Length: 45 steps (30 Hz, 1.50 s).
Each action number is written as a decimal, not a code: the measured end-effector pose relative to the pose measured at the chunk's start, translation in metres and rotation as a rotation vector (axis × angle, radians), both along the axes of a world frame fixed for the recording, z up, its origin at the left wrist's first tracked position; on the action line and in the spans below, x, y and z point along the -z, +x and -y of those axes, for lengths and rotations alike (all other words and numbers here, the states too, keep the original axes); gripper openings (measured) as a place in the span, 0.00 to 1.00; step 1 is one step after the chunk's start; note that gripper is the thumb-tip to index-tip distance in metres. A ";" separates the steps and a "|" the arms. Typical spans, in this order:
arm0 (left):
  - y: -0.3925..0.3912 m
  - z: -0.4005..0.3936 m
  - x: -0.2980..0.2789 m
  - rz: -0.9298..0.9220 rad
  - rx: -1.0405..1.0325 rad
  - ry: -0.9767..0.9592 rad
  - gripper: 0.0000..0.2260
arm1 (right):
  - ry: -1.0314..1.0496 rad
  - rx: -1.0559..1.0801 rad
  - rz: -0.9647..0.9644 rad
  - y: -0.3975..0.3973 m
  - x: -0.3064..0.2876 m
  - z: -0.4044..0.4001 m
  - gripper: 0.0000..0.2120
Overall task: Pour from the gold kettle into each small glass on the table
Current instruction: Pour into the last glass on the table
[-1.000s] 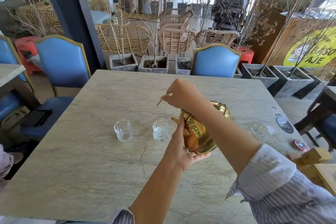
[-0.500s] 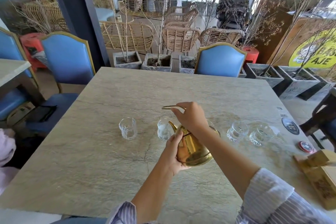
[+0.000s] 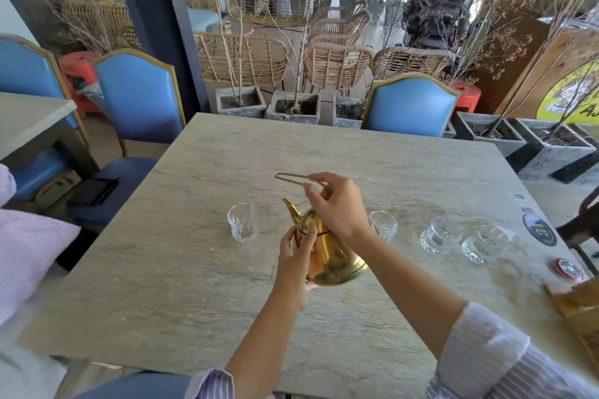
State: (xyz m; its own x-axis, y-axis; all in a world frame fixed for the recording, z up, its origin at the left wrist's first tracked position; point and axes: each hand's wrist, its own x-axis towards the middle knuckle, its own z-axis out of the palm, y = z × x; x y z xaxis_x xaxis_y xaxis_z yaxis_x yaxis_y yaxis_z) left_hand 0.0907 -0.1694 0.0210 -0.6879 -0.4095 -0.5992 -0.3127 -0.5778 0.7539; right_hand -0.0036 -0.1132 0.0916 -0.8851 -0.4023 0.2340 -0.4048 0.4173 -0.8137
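Note:
The gold kettle [image 3: 334, 256] hangs tilted over the stone table [image 3: 227, 285], spout up and to the left. My right hand [image 3: 340, 207] is shut on its thin wire handle from above. My left hand [image 3: 293, 256] cups the kettle's body from the left side. A small clear glass [image 3: 242, 226] stands just left of the spout. Another small glass [image 3: 384, 224] shows behind my right wrist. Two more small glasses [image 3: 440, 234] [image 3: 485, 242] stand further right. I cannot tell whether a glass is hidden behind the kettle.
Two round coasters [image 3: 539, 229] [image 3: 568, 268] lie near the table's right edge, by a wooden box [image 3: 580, 311]. Blue chairs [image 3: 410, 107] [image 3: 139, 97] stand at the far and left sides. Grey planters [image 3: 293, 107] line the floor beyond.
The kettle has moved lower and closer to me. My right hand came down with the handle, while my left hand stayed on the body. My view shifted left, showing more glasses on the right.

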 end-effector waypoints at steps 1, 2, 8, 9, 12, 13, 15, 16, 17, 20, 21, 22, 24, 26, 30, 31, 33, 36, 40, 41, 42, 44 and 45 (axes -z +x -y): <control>0.001 0.004 -0.001 0.008 -0.016 0.003 0.40 | 0.021 -0.028 -0.011 -0.001 -0.003 0.006 0.16; 0.001 0.008 -0.002 0.014 -0.034 0.013 0.37 | 0.046 -0.052 -0.025 -0.001 -0.005 0.013 0.16; 0.004 0.030 -0.003 0.023 -0.103 0.125 0.37 | 0.215 -0.184 -0.023 -0.003 -0.014 0.059 0.19; 0.005 0.033 -0.002 0.021 -0.122 0.156 0.39 | 0.250 -0.201 -0.031 -0.003 -0.015 0.067 0.20; 0.004 0.040 0.000 0.005 -0.168 0.264 0.32 | 0.354 -0.246 -0.063 -0.002 -0.018 0.087 0.19; 0.004 0.042 0.000 -0.006 -0.171 0.295 0.29 | 0.380 -0.259 -0.063 -0.002 -0.019 0.092 0.19; 0.004 0.045 0.000 -0.013 -0.165 0.336 0.30 | 0.418 -0.281 -0.055 -0.002 -0.021 0.101 0.18; 0.003 0.046 0.001 -0.015 -0.167 0.350 0.30 | 0.434 -0.288 -0.054 -0.002 -0.021 0.106 0.17; 0.002 0.048 0.002 -0.017 -0.174 0.361 0.31 | 0.449 -0.292 -0.051 -0.003 -0.021 0.110 0.17; 0.000 0.054 0.001 -0.033 -0.186 0.405 0.32 | 0.494 -0.302 -0.037 -0.004 -0.023 0.121 0.16; -0.001 0.056 0.001 -0.042 -0.184 0.427 0.31 | 0.512 -0.308 -0.039 -0.005 -0.024 0.125 0.15; -0.002 0.057 0.000 -0.055 -0.176 0.455 0.31 | 0.532 -0.314 -0.046 -0.006 -0.025 0.128 0.15; -0.003 0.059 -0.002 -0.083 -0.143 0.509 0.30 | 0.572 -0.318 -0.055 -0.008 -0.027 0.134 0.14; -0.005 0.060 -0.004 -0.110 -0.112 0.548 0.31 | 0.599 -0.323 -0.055 -0.009 -0.030 0.138 0.14; -0.009 0.061 -0.009 -0.139 -0.105 0.587 0.33 | 0.615 -0.329 -0.069 -0.012 -0.037 0.142 0.13; -0.009 0.061 -0.011 -0.141 -0.109 0.593 0.33 | 0.616 -0.331 -0.068 -0.012 -0.039 0.143 0.12; -0.008 0.060 -0.017 -0.143 -0.109 0.601 0.32 | 0.618 -0.337 -0.074 -0.013 -0.044 0.143 0.12; -0.008 0.059 -0.025 -0.155 -0.105 0.599 0.31 | 0.621 -0.340 -0.095 -0.012 -0.052 0.142 0.14; -0.008 0.058 -0.033 -0.170 -0.109 0.598 0.32 | 0.637 -0.347 -0.122 -0.011 -0.062 0.139 0.14; -0.008 0.057 -0.034 -0.177 -0.108 0.598 0.32 | 0.636 -0.350 -0.125 -0.010 -0.064 0.138 0.15; -0.008 0.055 -0.036 -0.181 -0.110 0.597 0.33 | 0.633 -0.353 -0.129 -0.010 -0.066 0.137 0.15; -0.007 0.053 -0.040 -0.189 -0.119 0.591 0.33 | 0.631 -0.356 -0.138 -0.009 -0.069 0.136 0.14; -0.007 0.052 -0.041 -0.192 -0.124 0.589 0.32 | 0.630 -0.356 -0.143 -0.009 -0.071 0.136 0.14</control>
